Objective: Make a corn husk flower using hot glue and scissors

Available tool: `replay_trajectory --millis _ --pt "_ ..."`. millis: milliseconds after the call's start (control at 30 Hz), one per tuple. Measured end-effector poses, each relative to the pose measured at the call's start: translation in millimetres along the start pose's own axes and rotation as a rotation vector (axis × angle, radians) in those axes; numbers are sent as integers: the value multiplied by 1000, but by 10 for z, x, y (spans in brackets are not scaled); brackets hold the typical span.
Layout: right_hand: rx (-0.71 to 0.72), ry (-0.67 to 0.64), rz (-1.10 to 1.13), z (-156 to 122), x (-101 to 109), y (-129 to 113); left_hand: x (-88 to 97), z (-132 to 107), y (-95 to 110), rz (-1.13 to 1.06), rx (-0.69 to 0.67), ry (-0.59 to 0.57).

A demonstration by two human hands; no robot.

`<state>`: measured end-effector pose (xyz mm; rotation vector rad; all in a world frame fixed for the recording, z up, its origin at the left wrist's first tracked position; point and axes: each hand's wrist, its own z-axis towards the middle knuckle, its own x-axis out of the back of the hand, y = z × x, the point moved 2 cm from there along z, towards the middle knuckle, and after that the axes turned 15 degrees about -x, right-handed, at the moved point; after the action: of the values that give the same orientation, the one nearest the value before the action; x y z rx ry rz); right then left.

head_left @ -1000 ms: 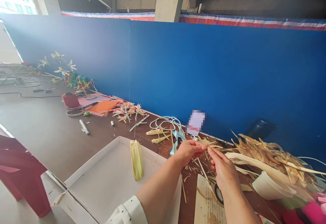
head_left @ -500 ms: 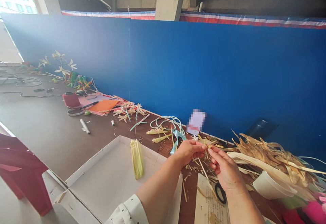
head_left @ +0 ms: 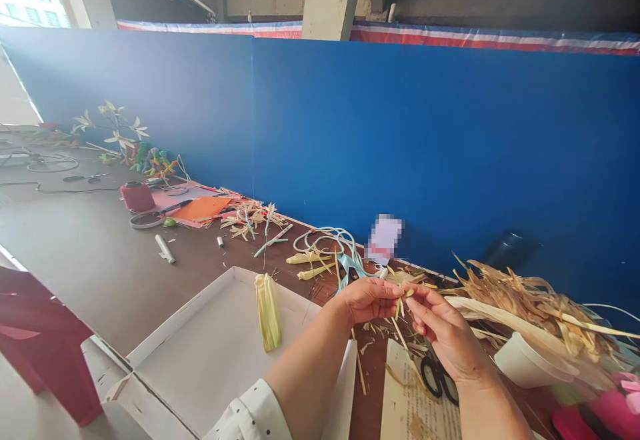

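Note:
My left hand [head_left: 367, 299] and my right hand [head_left: 445, 333] meet above the brown table [head_left: 95, 267], both pinching a small piece of dried yellow-green husk [head_left: 403, 299]. Thin strips hang down from the piece between my fingertips. Husk scraps [head_left: 385, 330] lie scattered on the table just below my hands. A folded pale green husk bundle [head_left: 268, 311] rests in the white tray [head_left: 200, 360] to the left of my left forearm.
A heap of dried husks [head_left: 530, 300] and a white cup [head_left: 525, 363] lie at the right. Black scissors [head_left: 437, 377] sit on a printed sheet [head_left: 407, 400]. Light blue cords [head_left: 335, 247], orange paper [head_left: 200, 209], a red container [head_left: 137, 197] and husk flowers [head_left: 117, 133] line the blue wall.
Both hands have shifted slightly lower and nearer, still pinching the husk piece together. The scissors under my right wrist show more now.

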<state>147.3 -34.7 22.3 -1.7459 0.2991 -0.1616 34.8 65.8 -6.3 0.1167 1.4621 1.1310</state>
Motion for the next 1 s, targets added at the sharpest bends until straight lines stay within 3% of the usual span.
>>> replay_trajectory --millis 167,467,633,1000 --pt "17 56 -50 -21 4 -31 39 20 -16 27 -18 6" --pt "37 327 -128 104 145 78 20 19 0 125 -74 32" --pt "50 448 -50 121 152 95 17 45 17 240 -174 105" --pt "63 519 20 84 69 59 -23 76 -18 310 -247 102"
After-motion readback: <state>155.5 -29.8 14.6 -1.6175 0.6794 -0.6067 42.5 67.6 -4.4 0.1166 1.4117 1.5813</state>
